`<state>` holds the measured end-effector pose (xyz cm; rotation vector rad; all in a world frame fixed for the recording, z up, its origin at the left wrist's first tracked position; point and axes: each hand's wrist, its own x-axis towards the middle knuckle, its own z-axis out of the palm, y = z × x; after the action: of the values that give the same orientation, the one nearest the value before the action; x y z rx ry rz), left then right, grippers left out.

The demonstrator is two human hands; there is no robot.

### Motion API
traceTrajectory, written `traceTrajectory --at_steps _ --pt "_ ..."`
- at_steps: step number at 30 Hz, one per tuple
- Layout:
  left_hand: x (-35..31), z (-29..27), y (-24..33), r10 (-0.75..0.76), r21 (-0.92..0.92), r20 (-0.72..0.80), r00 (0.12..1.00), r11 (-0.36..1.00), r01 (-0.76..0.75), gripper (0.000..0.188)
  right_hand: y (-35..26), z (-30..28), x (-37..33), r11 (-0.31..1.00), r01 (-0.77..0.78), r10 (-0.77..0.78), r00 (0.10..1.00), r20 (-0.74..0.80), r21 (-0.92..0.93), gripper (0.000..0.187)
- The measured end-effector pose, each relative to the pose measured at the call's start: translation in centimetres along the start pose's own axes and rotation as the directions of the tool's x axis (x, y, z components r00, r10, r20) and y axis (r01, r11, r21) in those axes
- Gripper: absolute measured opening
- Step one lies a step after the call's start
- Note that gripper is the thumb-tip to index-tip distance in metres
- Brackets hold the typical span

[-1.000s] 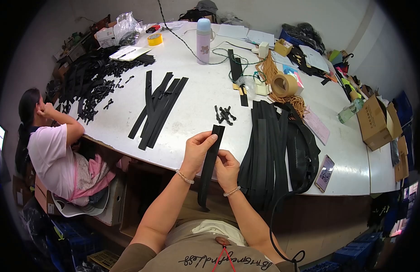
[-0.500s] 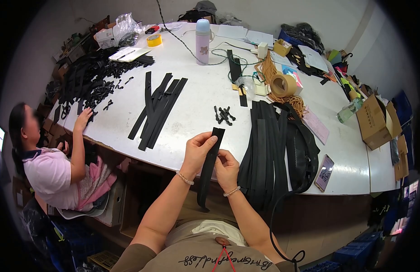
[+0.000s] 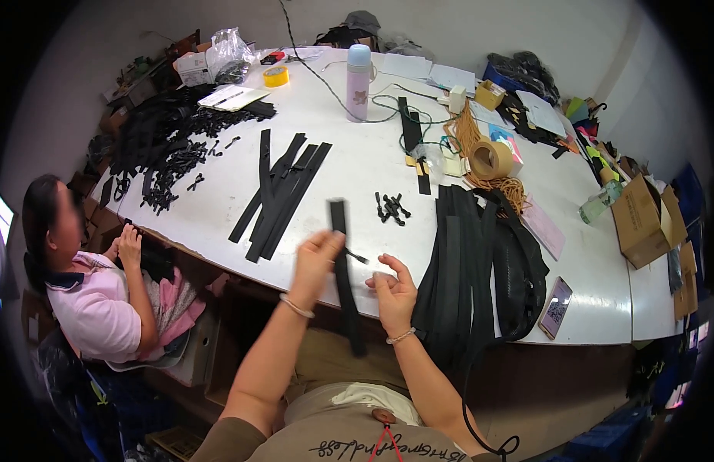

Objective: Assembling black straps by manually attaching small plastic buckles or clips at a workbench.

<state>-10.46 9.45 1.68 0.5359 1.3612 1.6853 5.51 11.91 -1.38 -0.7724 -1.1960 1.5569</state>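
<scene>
My left hand (image 3: 318, 258) grips a long black zipper strip (image 3: 342, 281) near its upper end, just over the table's front edge. The strip hangs down, slightly blurred. From its right side a small black zipper pull (image 3: 358, 256) sticks out toward my right hand (image 3: 395, 296). That hand is open beside the strip, thumb and fingers apart and nothing between them. Beyond my hands lies a small cluster of black zipper pulls (image 3: 391, 208). A thick stack of black zipper strips (image 3: 453, 262) hangs over the edge at the right, and more strips (image 3: 284, 192) lie crossed at the left.
A co-worker (image 3: 103, 292) sits at the left, near a large heap of black pulls and strips (image 3: 164, 165). A lilac bottle (image 3: 358, 88), tape roll (image 3: 490, 159), brown cords (image 3: 465, 127) and black bag (image 3: 519, 269) stand or lie on the table (image 3: 241, 173). A phone (image 3: 556, 308) lies at the right.
My left hand has moved left with the zipper strip. My right hand has come off it and opened; the pull now shows at the side. The co-worker's hand has withdrawn from the heap.
</scene>
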Motion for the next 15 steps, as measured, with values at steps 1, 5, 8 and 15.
traceTrajectory --at_steps 1,5,8,15 --pt "1.4 -2.5 0.9 0.139 0.025 -0.032 0.990 0.990 -0.139 0.010 0.1 0.1 0.0 1.000 0.011 -0.011 1.000 0.010 -0.010 0.026" --pt "4.7 -11.9 8.8 0.219 0.362 -0.211 0.953 0.923 -0.132 0.020 0.2 -0.9 0.4 0.994 0.019 -0.014 0.999 0.048 -0.104 0.019" --pt "8.1 -22.2 13.6 0.497 0.684 -0.240 0.834 0.696 -0.218 0.025 0.4 0.1 0.3 0.991 0.022 -0.013 0.998 0.068 -0.134 0.014" --pt "16.1 -30.0 15.9 0.681 0.843 -0.263 0.684 0.506 -0.180 0.029 0.5 -0.4 0.0 0.994 -0.002 0.010 0.997 0.074 -0.107 0.011"
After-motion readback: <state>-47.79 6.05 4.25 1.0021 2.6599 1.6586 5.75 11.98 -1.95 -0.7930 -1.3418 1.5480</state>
